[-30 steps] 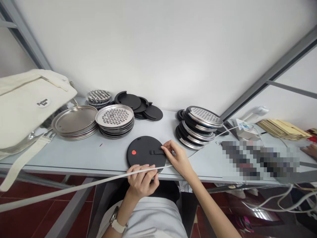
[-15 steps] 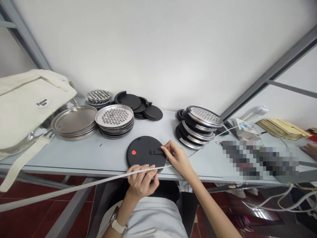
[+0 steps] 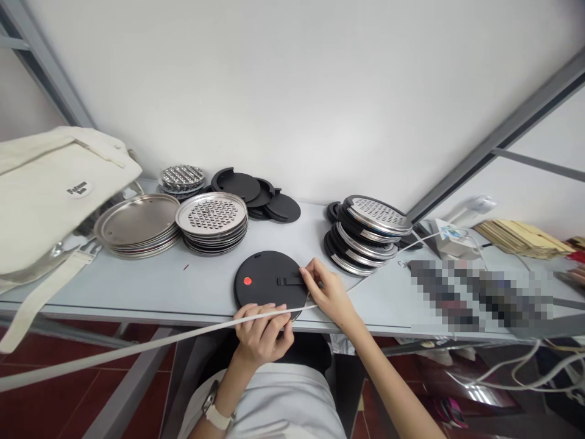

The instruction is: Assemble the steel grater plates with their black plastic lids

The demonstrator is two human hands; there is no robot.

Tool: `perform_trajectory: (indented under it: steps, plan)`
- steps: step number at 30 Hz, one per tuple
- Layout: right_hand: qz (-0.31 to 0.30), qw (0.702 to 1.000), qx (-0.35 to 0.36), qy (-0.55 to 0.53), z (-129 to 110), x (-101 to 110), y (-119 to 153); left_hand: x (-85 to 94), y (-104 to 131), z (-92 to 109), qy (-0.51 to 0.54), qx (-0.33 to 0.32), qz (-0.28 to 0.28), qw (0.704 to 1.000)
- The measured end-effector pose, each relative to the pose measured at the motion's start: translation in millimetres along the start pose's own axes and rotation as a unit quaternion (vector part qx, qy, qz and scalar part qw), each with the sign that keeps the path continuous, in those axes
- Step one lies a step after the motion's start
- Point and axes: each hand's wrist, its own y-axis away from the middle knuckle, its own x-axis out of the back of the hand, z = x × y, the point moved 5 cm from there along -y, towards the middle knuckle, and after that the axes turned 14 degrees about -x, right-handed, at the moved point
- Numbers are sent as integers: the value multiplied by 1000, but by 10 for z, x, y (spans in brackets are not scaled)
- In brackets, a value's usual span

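Note:
A round black disc [image 3: 262, 274] with a red dot and a slotted bar lies at the table's front edge. My left hand [image 3: 264, 332] grips its near edge, fingers curled over the top. With thumb and fingertips, my right hand [image 3: 325, 291] pinches its right edge by the end of the bar; the fingertips partly hide that spot. A pale cable [image 3: 192, 331] crosses in front of my left fingers and runs by my right hand. Behind the disc stands a stack of metal grater plates [image 3: 211, 214]. To the right are finished-looking black-rimmed graters [image 3: 379, 214] in a pile.
At left are stacked plain metal plates [image 3: 139, 222] and a cream bag [image 3: 50, 195] with a hanging strap. Black plastic rings and discs [image 3: 237, 188] lie at the back. Yellow envelopes [image 3: 525, 238], a white box [image 3: 452, 244] and another person's hand [image 3: 573, 280] are at right.
My right fingertips have shifted very slightly to the right along the disc's edge. My left hand and the disc stay nearly in place.

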Motion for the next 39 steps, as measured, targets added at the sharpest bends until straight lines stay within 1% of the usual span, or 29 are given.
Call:
perform_trajectory:
  steps: [10,39]
  plan:
    - [-12,1000,1,-7,13,-9,-6,-10,3,-1,0,0,0,1000]
    - [-17,1000,-5,-4,-18,-12,-9,-4,-1,-11,-5,1,-7,1000]
